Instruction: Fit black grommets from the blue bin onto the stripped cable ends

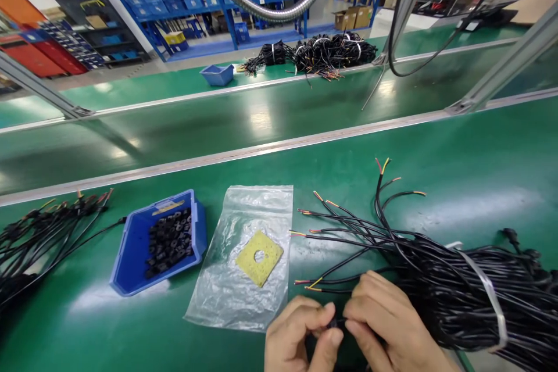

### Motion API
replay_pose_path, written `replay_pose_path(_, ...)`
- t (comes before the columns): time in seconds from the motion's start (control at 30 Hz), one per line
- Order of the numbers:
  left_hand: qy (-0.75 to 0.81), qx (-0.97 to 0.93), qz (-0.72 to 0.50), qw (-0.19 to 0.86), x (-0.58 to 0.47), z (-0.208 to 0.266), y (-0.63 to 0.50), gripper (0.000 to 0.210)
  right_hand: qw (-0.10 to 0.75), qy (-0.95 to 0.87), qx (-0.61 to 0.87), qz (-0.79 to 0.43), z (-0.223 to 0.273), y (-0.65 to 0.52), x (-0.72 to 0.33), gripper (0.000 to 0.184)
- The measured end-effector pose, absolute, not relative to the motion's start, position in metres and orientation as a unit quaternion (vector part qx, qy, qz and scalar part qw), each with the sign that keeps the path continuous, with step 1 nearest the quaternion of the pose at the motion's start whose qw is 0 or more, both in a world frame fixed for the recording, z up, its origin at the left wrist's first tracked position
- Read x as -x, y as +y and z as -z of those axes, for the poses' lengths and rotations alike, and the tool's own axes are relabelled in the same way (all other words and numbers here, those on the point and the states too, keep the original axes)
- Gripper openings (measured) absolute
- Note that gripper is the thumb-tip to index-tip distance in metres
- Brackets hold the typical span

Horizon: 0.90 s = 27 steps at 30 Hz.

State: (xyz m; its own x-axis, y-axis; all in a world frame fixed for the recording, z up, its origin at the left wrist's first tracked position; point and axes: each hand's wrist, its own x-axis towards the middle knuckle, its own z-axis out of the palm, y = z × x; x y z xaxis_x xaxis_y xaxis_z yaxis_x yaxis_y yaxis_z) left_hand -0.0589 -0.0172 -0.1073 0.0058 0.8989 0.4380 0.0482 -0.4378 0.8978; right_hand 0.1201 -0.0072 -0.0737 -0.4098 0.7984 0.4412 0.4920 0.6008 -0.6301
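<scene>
Black cable (322, 289): near edge of the table, long axis running left to right, stripped tip pointing left. Left hand (300, 334) and right hand (387, 325) met fingertip to fingertip, both pinching a small black part (336, 323); cable bundle (479, 296) lay right.

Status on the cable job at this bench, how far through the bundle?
Done, apparently: a loose pile of black cables lies left of the blue bin. In hand: left hand and right hand pinch a small black part together at a cable end. Left: the strapped bundle is large, many stripped ends bare; the bin holds plenty of black parts.
</scene>
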Motion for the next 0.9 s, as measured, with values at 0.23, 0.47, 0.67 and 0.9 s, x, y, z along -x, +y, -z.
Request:
replay_pose_path(0.23,0.376,-0.664,-0.513,0.393,0.072,0.104,-0.020,0.030,0.373,-0.818,0.379,-0.219,0.071,-0.007,-0.120,0.023)
replay_pose_path(0.47,0.377,-0.669,-0.491,0.411,0.073,0.107,-0.023,0.023,0.369,-0.820,0.373,-0.227,0.068,-0.006,-0.123,0.022)
replay_pose_path(0.67,0.375,-0.686,-0.492,0.384,0.067,0.094,-0.018,0.011,0.358,-0.827,0.367,-0.232,0.068,-0.007,-0.126,0.022)
replay_pose_path(0.9,0.385,-0.680,-0.499,0.375,0.062,0.088,-0.018,0.014,0.346,-0.833,0.344,-0.261,0.075,-0.008,-0.126,0.020)
